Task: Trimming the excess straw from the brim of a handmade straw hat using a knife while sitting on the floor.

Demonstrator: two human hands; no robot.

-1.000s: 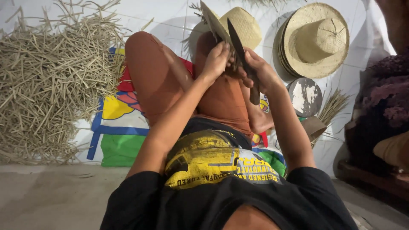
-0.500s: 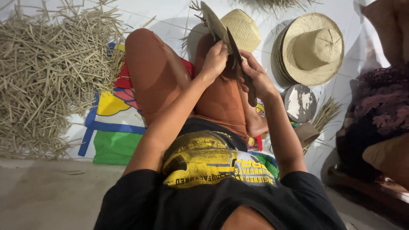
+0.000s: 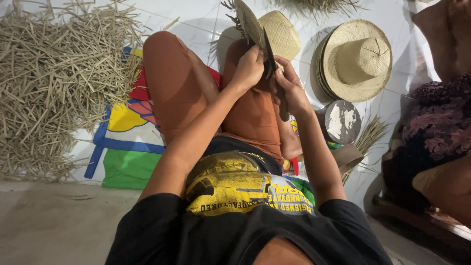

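Straw brim of an unfinished hat point(image 3: 248, 22) is pinched in the left hand point(image 3: 249, 68), fingers closed on its lower edge. The hat stands tilted on edge above the raised knees, frayed loose ends showing at its top.

Right hand point(image 3: 289, 88) is closed around a dark knife point(image 3: 271, 64). The blade runs up along the brim, just beside the left-hand fingers; the handle end juts down below the right fist. Both hands touch each other at the brim.

Directly behind the grip lies the crown of a woven hat point(image 3: 282, 34), partly hidden by the held brim. To the right of the grip, a stack of finished straw hats point(image 3: 355, 61) rests on the white floor, crown up; the stack holds several brims nested one under another. Below that stack, near the right forearm, sits a round dark block point(image 3: 341, 121) with a worn pale top face. A small bundle of straw point(image 3: 370, 137) lies beside it.

Far left of the grip, a large pile of loose straw strips point(image 3: 54, 83) covers the floor. Beneath the legs lies a coloured printed mat point(image 3: 125, 157). At the far right edge, another person in patterned clothing point(image 3: 436, 127) sits.
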